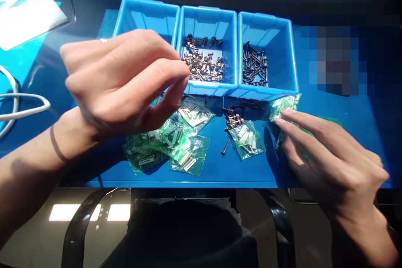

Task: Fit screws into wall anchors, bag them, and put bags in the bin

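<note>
My left hand [128, 79] is raised in front of the left and middle blue bins, thumb and fingertips pinched together. Whatever may be between them is hidden. At the right, fingertips of my right hand [333, 155] close on a green plastic packet [284, 104] just in front of the right bin. Below my left hand lies a pile of clear green packets [172, 134] with white plastic pieces inside. A single packet [248, 140] with white pieces and screws sits between the hands. Beside it are loose hex-head bolts [234, 120] and a dark screw [225, 148].
The left bin [150, 12] is partly covered by my hand. Hex-head bolts [201, 65] lie in the middle bin [209, 88], dark screws [255, 67] in the right bin [266, 91]. White cables [25, 109] and a white sheet [31, 19] are at left. The table's front edge [220, 184] runs below.
</note>
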`<control>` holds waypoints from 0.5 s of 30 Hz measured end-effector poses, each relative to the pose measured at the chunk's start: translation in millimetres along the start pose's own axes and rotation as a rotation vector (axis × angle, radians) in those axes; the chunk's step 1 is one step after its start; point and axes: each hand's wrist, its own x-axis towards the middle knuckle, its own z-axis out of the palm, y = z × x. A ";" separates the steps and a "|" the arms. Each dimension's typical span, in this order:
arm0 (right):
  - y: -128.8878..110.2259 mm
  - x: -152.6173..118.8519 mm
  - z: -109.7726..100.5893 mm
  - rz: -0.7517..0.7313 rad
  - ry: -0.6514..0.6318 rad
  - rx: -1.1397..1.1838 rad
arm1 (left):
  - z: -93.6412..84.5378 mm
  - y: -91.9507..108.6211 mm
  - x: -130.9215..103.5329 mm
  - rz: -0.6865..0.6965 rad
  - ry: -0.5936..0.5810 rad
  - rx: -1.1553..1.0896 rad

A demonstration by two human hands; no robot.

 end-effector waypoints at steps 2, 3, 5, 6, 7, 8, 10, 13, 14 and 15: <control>5.5 -2.2 -2.0 0.014 -0.006 0.027 | 3.6 -1.6 1.5 0.031 0.066 0.011; 7.4 -2.3 -3.2 0.025 0.003 0.037 | 5.6 -2.3 2.7 0.046 0.104 0.018; 8.6 -0.5 -5.3 0.030 0.031 0.039 | 9.0 -3.2 5.6 0.078 0.165 0.031; 7.8 1.3 -5.9 0.017 0.046 0.032 | 10.2 -3.2 7.1 0.091 0.183 0.038; 6.2 3.4 -5.9 -0.002 0.057 0.025 | 10.9 -3.0 8.4 0.098 0.192 0.051; 4.0 5.8 -5.2 -0.024 0.066 0.021 | 11.2 -2.4 9.6 0.103 0.200 0.064; -1.3 11.0 -1.5 -0.073 0.067 0.018 | 11.1 -0.6 11.1 0.100 0.203 0.085; -8.1 17.7 7.9 -0.112 0.008 0.013 | 10.3 2.0 11.6 0.065 0.186 0.090; -9.6 19.5 10.9 -0.116 -0.014 0.014 | 10.0 2.5 11.6 0.066 0.185 0.090; -10.9 20.9 13.3 -0.118 -0.029 0.015 | 9.9 2.7 11.8 0.068 0.182 0.097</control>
